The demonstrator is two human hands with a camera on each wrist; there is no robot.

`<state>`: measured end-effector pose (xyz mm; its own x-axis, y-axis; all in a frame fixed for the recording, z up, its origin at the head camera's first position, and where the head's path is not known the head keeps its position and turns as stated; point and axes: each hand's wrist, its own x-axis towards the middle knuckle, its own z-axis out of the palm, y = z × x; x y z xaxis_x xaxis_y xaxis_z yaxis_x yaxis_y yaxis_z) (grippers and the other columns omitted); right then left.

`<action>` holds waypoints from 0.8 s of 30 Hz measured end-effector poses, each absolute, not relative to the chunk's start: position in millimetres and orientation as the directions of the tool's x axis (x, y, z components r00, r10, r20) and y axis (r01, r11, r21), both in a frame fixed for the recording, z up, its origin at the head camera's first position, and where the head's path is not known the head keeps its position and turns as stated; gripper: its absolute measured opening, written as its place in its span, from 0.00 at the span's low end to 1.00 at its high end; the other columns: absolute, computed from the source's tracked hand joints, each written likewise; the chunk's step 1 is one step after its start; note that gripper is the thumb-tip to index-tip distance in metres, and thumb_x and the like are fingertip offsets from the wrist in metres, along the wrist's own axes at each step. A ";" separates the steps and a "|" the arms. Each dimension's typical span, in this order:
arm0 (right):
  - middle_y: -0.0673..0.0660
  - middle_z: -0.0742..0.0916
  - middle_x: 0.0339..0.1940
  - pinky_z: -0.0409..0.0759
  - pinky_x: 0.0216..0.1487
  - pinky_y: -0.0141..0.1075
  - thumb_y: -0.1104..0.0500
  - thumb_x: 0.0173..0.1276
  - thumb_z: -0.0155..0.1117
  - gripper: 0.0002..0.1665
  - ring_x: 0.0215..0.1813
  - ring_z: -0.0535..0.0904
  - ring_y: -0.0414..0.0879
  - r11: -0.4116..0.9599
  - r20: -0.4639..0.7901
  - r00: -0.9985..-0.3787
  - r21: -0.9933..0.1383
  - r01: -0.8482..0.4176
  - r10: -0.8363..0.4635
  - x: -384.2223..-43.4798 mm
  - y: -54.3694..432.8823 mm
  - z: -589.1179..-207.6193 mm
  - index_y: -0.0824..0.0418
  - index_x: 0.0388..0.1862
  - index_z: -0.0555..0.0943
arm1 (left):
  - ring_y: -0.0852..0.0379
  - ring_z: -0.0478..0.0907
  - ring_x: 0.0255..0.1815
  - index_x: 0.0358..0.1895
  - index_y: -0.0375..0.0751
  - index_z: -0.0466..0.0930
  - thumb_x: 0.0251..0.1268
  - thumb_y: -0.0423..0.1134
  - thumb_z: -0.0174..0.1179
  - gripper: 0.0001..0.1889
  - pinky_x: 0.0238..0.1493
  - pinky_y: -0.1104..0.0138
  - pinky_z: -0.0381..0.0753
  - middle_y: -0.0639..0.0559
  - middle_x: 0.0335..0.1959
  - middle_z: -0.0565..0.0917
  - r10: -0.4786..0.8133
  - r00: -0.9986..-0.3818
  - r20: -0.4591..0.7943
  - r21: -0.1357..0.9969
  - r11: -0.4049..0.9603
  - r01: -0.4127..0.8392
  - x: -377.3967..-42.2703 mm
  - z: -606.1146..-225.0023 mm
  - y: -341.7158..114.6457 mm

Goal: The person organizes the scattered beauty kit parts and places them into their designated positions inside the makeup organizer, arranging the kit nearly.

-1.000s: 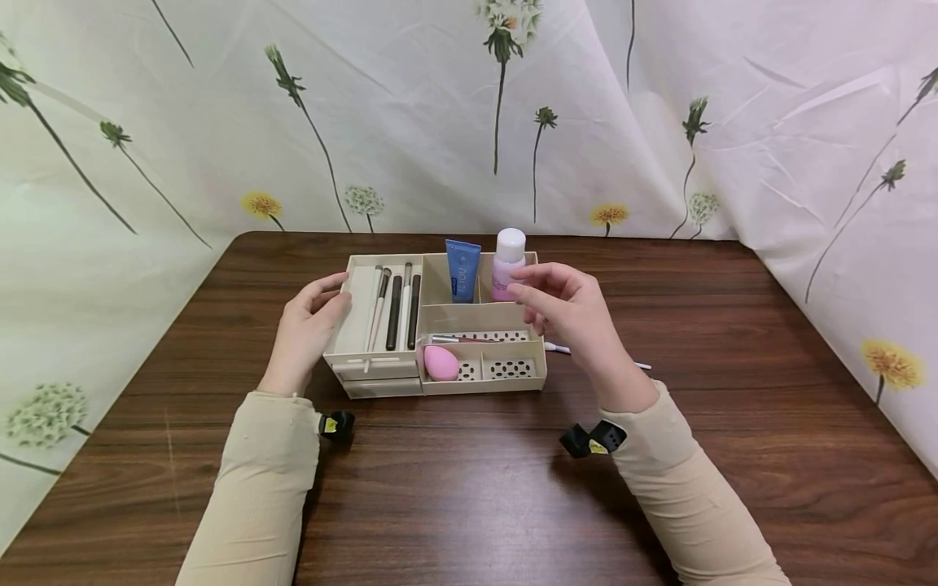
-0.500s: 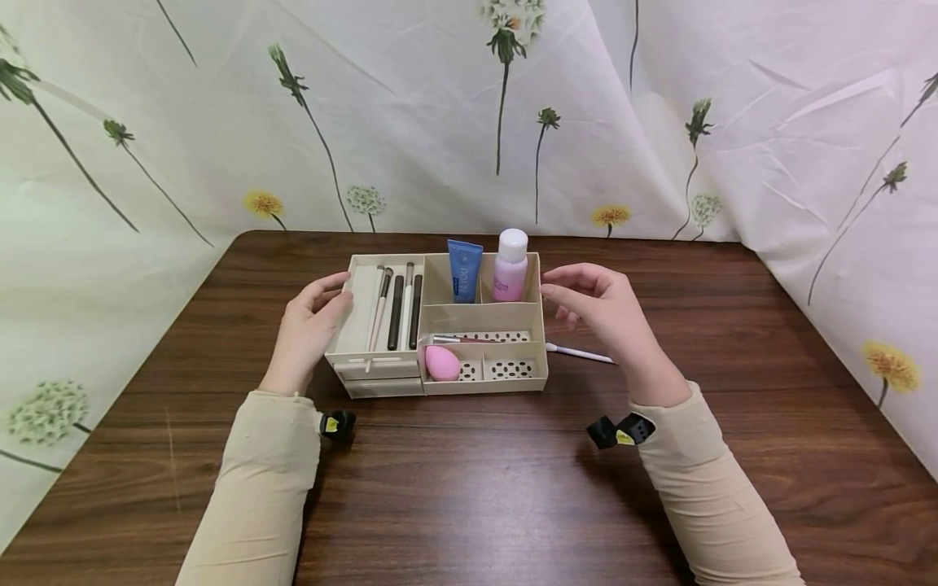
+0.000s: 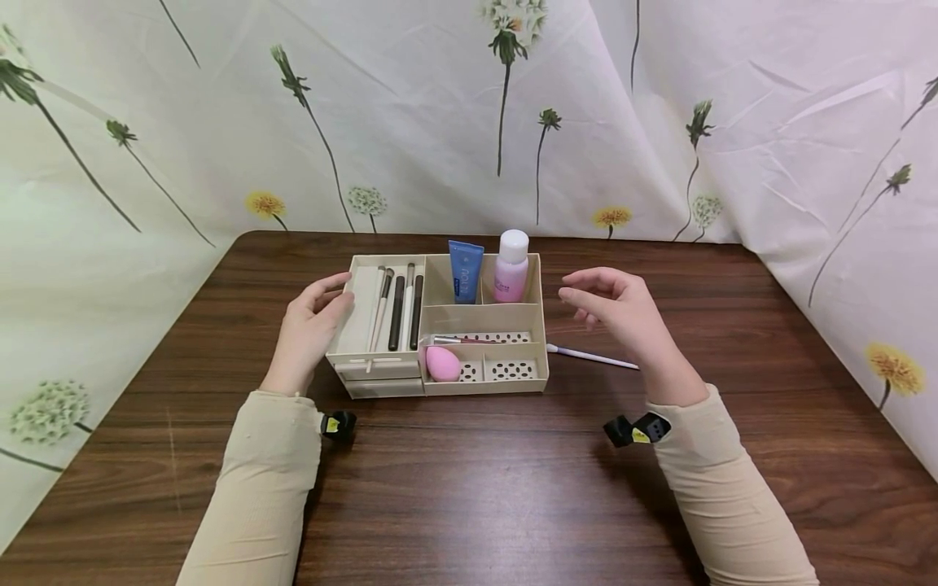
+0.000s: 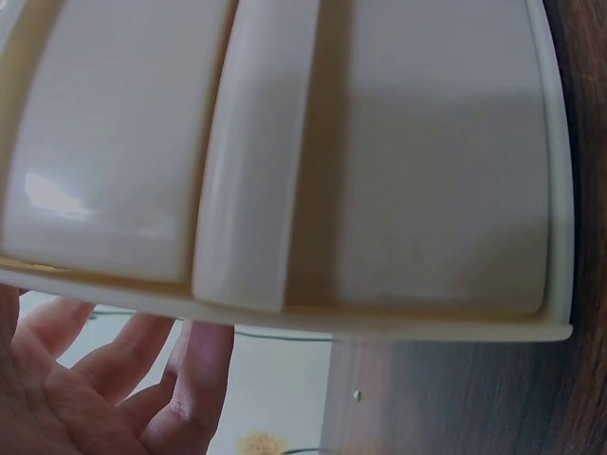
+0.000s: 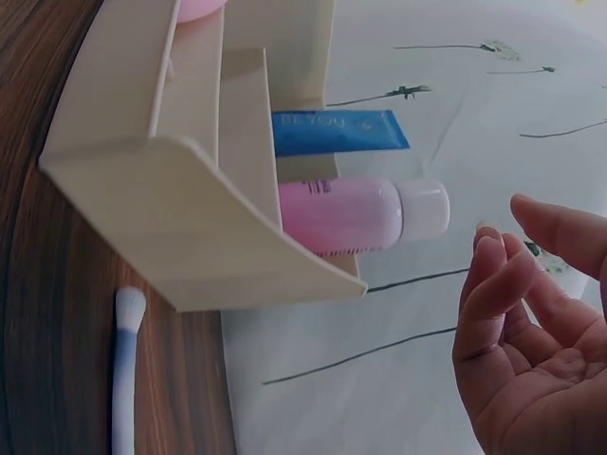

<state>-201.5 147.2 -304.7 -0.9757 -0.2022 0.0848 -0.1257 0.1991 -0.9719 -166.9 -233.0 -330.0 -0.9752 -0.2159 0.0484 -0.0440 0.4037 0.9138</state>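
Observation:
A cream makeup organizer (image 3: 485,388) stands on the table, with several makeup brushes (image 3: 396,313) in its left tray. My left hand (image 3: 304,330) rests its fingertips against the organizer's left side; in the left wrist view the fingers lie along the edge by the drawer fronts (image 4: 436,199). Just right of the organizer, my right hand (image 3: 619,313) hovers empty, fingers loosely bent and thumb apart. A pink bottle with a white cap (image 3: 510,277) and a blue tube (image 3: 465,273) stand upright in the back compartments. One makeup brush (image 3: 595,356) lies on the table beneath the right hand.
A pink makeup sponge (image 3: 443,365) sits in the front left compartment, and another brush (image 3: 447,338) lies in the slot behind it. The dark wooden table (image 3: 469,496) meets a flower-printed cloth (image 3: 432,122) at the back.
My right hand has drawn away from the pink bottle to the right, past the organizer's edge, uncovering the brush on the table. The left hand stays where it was.

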 end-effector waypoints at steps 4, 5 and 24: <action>0.40 0.86 0.27 0.79 0.31 0.30 0.59 0.65 0.69 0.06 0.27 0.79 0.39 0.234 0.073 -0.979 -0.965 -0.118 -0.193 -203.5 152.2 -305.8 0.53 0.41 0.84 | 0.61 0.73 0.53 0.73 0.47 0.68 0.76 0.48 0.50 0.26 0.48 0.73 0.71 0.38 0.64 0.76 -0.216 -0.975 0.046 0.915 0.402 -0.046 -166.8 -329.7 -232.8; 0.40 0.86 0.27 0.79 0.31 0.30 0.59 0.65 0.70 0.06 0.27 0.79 0.38 0.242 0.072 -0.979 -0.963 -0.118 -0.192 -203.9 153.4 -306.1 0.52 0.41 0.84 | 0.61 0.73 0.54 0.73 0.48 0.68 0.76 0.48 0.50 0.26 0.48 0.73 0.71 0.39 0.64 0.76 -0.217 -0.975 0.044 0.915 0.401 -0.048 -166.9 -329.7 -232.9; 0.39 0.84 0.26 0.79 0.32 0.31 0.58 0.66 0.68 0.20 0.26 0.78 0.37 0.388 0.025 -0.973 -0.914 -0.116 -0.231 -211.8 173.7 -319.1 0.70 0.52 0.80 | 0.58 0.73 0.55 0.73 0.46 0.68 0.76 0.48 0.50 0.26 0.49 0.73 0.71 0.38 0.64 0.76 -0.218 -0.975 0.040 0.914 0.402 -0.053 -166.3 -328.6 -231.9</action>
<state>-211.8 173.7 -319.1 -0.9725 -0.2314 0.0249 -0.1158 0.3883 -0.9142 -166.3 -231.9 -328.6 -0.9751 -0.2182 0.0399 -0.0526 0.4020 0.9141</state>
